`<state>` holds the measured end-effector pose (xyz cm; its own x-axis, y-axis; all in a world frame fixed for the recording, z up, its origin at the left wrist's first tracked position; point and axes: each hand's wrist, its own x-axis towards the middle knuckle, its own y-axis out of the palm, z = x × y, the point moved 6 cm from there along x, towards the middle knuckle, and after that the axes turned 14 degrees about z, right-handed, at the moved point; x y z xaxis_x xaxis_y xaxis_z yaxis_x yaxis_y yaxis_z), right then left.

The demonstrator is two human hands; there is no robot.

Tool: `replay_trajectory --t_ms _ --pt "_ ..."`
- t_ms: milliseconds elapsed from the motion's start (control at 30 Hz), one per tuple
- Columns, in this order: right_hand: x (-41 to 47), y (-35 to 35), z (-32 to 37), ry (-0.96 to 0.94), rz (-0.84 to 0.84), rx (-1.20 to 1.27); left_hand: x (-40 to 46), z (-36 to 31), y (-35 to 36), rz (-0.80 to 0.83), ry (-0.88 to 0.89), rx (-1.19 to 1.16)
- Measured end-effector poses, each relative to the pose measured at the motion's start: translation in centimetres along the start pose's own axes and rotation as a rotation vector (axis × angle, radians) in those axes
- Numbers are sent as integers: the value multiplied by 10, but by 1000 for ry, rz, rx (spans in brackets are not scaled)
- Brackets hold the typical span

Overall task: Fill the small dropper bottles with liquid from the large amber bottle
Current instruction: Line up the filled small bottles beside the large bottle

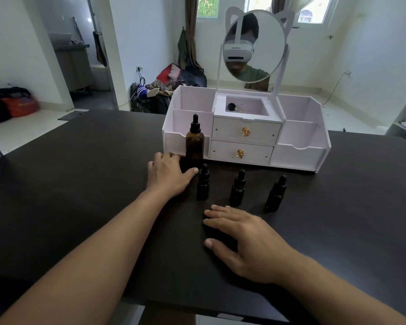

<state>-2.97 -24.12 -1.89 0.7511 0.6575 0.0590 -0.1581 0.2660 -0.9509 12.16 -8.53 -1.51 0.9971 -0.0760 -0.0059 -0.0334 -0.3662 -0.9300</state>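
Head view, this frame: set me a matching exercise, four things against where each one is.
Things:
1. large amber bottle
2. left hand
3. right hand
4. black dropper bulb

Places:
A. flat on the table, nearer than the small bottles
B. in the organizer's top middle tray
C. upright before the organizer's left compartment
D. beside the leftmost small bottle

Pairs: 1-C, 2-D, 3-A, 4-B

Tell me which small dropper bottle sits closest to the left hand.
The leftmost small dropper bottle, beside the left hand thumb; the other two stand farther right.

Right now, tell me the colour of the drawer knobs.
Gold, on both drawer knobs; the head view shows it.
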Motion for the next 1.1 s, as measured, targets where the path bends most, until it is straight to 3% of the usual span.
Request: replay_trajectory --t_ms 167,267,367,467,533,633,767,867,1100 --pt "-11 -19 8 -64 -184 -63 -5 -2 10 80 24 107" --pt "-20 -42 9 -106 -432 -112 -2 0 14 138 25 133" --pt "-33 -69 -3 -47 -686 -154 -1 -1 18 207 14 184" --pt "-41 -88 -23 104 -779 -158 -2 -3 19 216 2 212" --pt "-41 -95 -40 265 -693 -89 -2 -3 19 199 -6 214" --pt "-36 -93 -63 487 -389 51 -3 -3 18 187 -4 206" --pt "-32 -87 -74 589 -165 102 -5 -3 18 188 0 209" --pt "-31 -83 -77 622 -110 144 -6 -4 17 192 6 205" --pt "-38 -80 -81 590 -189 181 -4 -3 18 174 23 186"
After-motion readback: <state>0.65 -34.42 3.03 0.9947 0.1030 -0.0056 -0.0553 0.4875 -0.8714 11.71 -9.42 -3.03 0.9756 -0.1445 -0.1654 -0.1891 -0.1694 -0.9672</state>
